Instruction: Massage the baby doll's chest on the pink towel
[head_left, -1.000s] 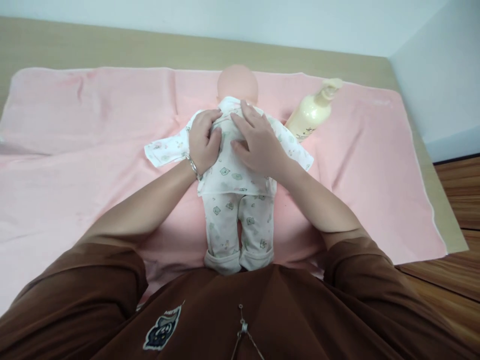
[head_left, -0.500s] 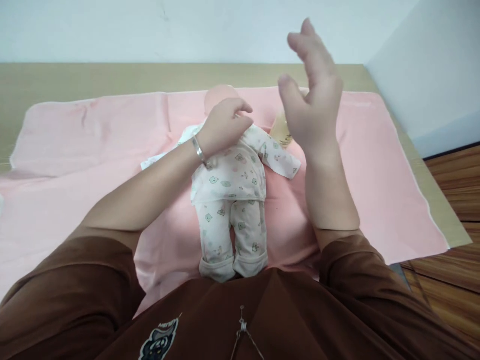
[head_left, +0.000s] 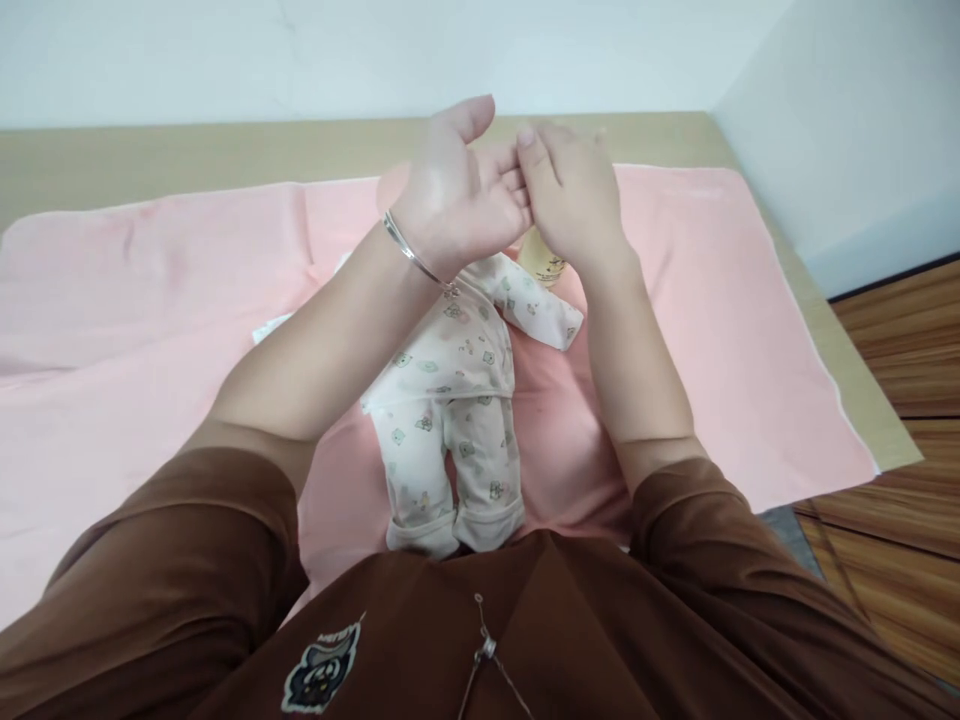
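Note:
A baby doll [head_left: 450,400] in a white printed top and trousers lies face down on a pink blanket [head_left: 150,330], its feet toward me. Both my hands are raised above the doll's head, which they hide. My left hand [head_left: 454,200], with a silver bangle at the wrist, is turned palm up with fingers stretched out. My right hand [head_left: 574,195] lies against it, its fingers resting across the left fingers. Neither hand holds anything that I can see. A cream lotion bottle [head_left: 544,265] shows only in part under my right wrist.
The pink blanket covers a light wooden platform [head_left: 225,150] set against a white wall [head_left: 300,50]. At the right the platform ends at an edge with wooden floor [head_left: 900,400] below. My brown sleeves and chest fill the bottom of the view.
Both hands left the doll's back and rose. The right hand lifted first, then the left came up palm upward and the two met above the doll's head.

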